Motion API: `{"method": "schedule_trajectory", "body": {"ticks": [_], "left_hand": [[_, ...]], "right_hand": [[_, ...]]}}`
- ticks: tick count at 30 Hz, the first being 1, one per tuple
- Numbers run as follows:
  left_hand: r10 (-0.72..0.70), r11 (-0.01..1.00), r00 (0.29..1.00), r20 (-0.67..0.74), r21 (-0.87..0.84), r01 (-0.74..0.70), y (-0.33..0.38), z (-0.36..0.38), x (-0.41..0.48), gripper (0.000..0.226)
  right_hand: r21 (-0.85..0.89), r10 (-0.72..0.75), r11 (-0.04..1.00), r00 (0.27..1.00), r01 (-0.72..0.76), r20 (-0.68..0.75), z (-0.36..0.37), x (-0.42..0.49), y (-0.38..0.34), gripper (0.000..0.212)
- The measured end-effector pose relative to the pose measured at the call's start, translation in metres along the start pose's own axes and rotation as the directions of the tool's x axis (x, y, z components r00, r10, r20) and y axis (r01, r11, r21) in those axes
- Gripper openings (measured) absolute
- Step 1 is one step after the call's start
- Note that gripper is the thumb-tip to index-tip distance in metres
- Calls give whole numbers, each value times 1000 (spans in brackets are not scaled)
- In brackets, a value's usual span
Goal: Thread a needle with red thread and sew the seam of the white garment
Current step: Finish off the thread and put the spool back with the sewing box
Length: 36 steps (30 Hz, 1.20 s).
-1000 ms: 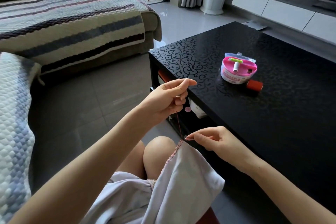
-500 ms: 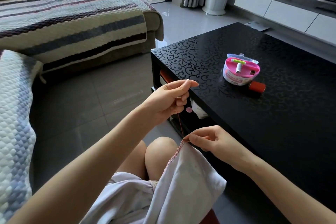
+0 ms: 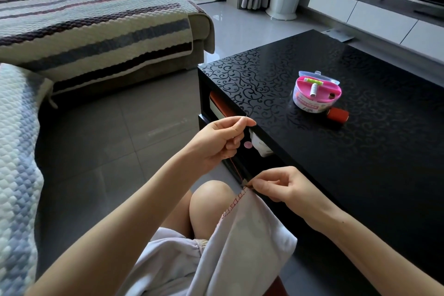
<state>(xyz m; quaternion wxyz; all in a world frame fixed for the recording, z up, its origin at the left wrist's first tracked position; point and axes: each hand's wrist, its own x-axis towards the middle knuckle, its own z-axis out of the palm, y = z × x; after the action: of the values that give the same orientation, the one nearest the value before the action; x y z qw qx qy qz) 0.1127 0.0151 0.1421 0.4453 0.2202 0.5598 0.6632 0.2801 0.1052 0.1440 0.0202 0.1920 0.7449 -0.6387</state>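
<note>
The white garment (image 3: 240, 243) drapes over my lap, its left edge lined with red stitches (image 3: 236, 202). My right hand (image 3: 278, 186) pinches the top corner of that seam. My left hand (image 3: 216, 142) is raised above it, thumb and forefinger pinching a thin needle (image 3: 246, 117). A taut red thread (image 3: 236, 170) runs from my left hand down to the seam's top end. A red thread spool (image 3: 337, 115) lies on the black table beside a pink round sewing kit (image 3: 316, 95).
The black patterned coffee table (image 3: 360, 151) stands close to my right, its edge just beyond my hands. A sofa with a striped quilted cover (image 3: 91, 29) lies to the left and behind. Grey floor tiles (image 3: 108, 139) stretch between them.
My right hand closed in and pinched the seam's top corner. My left hand stayed raised with the thread taut.
</note>
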Motion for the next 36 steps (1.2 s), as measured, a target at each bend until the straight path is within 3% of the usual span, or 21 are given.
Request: {"method": "schedule_trajectory", "body": {"ticks": [5,9,11,13,16,19,23,28,31,36], "left_hand": [[5,1000,1000,-20,26,-5,-4,0,-6,19],[112,979,965,-237,191,-67,-22,12,-22,20],[205,970,889,-409,206,-129,-37,21,-27,21],[317,947,769,-555,233,-222,-48,28,-30,18],[440,897,611,-658,293,-331,-60,35,-34,15],[472,877,536,-699,309,-369,-66,38,-35,15],[421,894,566,-709,218,-392,-67,33,-32,21],[373,909,600,-708,149,-389,-69,30,-34,24],[341,924,669,-660,104,-368,-64,29,-36,20],[165,945,820,-549,-150,-291,-55,30,-28,23]], "right_hand": [[52,-32,998,999,34,-28,1,-4,-2,17],[99,-72,992,993,81,-95,5,-6,-3,17],[132,-85,986,985,105,-150,7,-6,-3,18],[183,-89,975,977,126,-196,11,-6,-2,20],[253,-87,956,964,152,-251,20,-8,-1,19],[326,-60,933,958,154,-280,25,-7,3,21],[481,37,870,958,110,-285,35,-4,6,23],[696,165,716,953,62,-255,46,3,10,23],[693,198,721,964,-21,-178,42,6,9,27],[605,218,775,976,-180,11,25,10,0,39]]}}
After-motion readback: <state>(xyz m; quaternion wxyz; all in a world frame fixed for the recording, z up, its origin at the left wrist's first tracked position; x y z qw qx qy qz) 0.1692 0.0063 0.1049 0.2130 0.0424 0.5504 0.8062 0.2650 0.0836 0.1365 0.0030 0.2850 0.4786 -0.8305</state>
